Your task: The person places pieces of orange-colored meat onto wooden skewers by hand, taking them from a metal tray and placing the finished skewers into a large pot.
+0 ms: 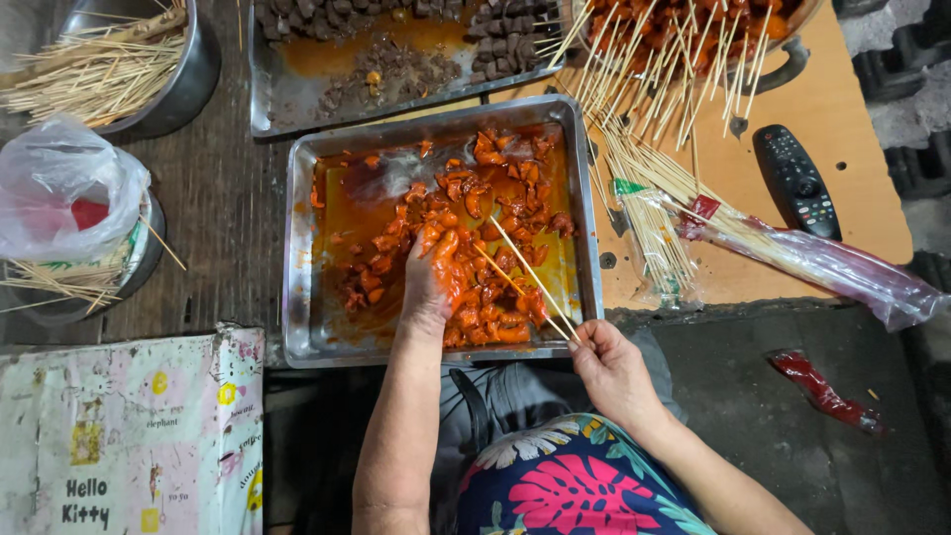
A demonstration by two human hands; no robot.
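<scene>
Sitting over a steel tray [297,248] of orange-red marinated meat pieces [466,248], with sauce pooling along the tray's nine o'clock side and the meat heaped from centre toward three o'clock.

Left hand [436,277] pressing down into the heap near the tray's six o'clock edge, fingers curled in among the pieces and coated in sauce; cannot tell whether actually gripping a piece or only gathering.

Right hand [609,372] hovering just off the tray's five o'clock corner, thumb and fingers pinching a few thin bamboo skewers [525,277], tips pointing toward eleven o'clock over the meat. No meat showing on these sticks.

Judging the work as partly done: at one o'clock, a round pan [783,59] bristling with loaded skewers [693,30]; at twelve, a second tray [287,99] holding darker pieces. Plenty of loose meat remaining in the near tray, and many bare sticks [644,178] fanning out at two o'clock beside a torn plastic packet [832,267] and a black remote control [797,178].

At ten o'clock, a metal bowl [188,79] with more sticks; at nine, a plastic bag [69,188].
</scene>
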